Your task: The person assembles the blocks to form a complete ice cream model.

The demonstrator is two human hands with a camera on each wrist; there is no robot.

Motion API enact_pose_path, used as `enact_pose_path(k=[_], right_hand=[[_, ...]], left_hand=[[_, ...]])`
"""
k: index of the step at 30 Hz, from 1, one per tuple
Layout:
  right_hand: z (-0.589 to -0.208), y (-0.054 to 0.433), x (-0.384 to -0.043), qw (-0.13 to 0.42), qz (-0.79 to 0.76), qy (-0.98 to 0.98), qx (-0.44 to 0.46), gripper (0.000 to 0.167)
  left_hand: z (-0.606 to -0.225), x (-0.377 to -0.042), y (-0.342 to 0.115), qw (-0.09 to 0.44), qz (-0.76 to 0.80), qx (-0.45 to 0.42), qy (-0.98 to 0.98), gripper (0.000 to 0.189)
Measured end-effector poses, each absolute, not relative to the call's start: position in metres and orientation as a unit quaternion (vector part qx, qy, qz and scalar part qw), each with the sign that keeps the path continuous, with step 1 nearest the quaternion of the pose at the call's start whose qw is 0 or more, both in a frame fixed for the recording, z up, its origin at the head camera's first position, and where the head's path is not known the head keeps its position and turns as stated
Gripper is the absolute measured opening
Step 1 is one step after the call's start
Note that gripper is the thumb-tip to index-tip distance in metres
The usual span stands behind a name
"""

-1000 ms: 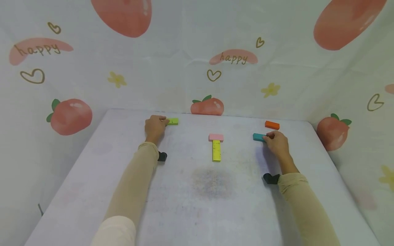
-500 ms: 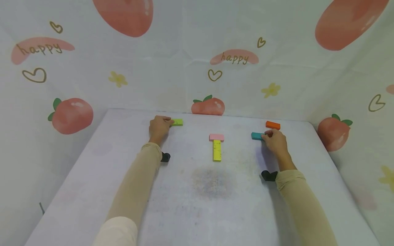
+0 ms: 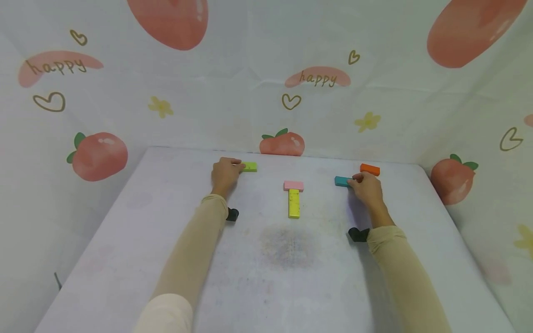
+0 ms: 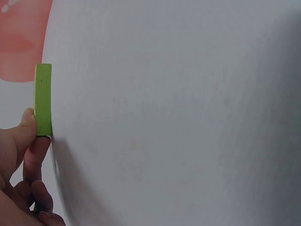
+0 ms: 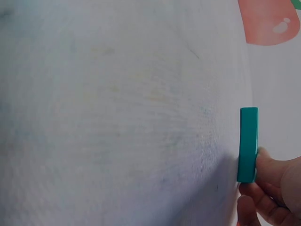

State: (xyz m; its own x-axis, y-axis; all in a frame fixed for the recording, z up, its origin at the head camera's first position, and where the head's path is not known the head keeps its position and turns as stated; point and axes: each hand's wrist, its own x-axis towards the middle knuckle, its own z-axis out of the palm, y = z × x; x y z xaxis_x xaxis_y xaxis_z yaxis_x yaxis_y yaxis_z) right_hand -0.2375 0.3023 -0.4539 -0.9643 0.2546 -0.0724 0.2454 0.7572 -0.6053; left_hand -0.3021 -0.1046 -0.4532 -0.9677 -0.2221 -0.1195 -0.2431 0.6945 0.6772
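My left hand pinches one end of a light green block between thumb and fingers near the table's back edge. In the left wrist view the green block sticks out beyond the thumb. On the right, my right hand grips the end of a teal block, which points left toward the middle. The right wrist view shows that teal block held by thumb and fingertips. Between the hands, a pink block lies crosswise against the far end of a yellow block, forming a T.
An orange block lies just behind my right hand. The white-covered table has a greyish stain in front of the yellow block. A patterned cloth hangs behind the table and along its sides.
My left hand has moved right with the green block, toward the middle. My right hand has moved left and slightly back with the teal block. The pink, yellow and orange blocks stay put.
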Motion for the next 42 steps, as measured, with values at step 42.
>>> enact_pose_path(k=[42], right_hand=[[-0.459,0.252,-0.261,0.0,0.34,-0.935,-0.1,0.042]], left_hand=[[-0.456,-0.286,-0.018,0.014,0.353,-0.079,0.932,0.028]])
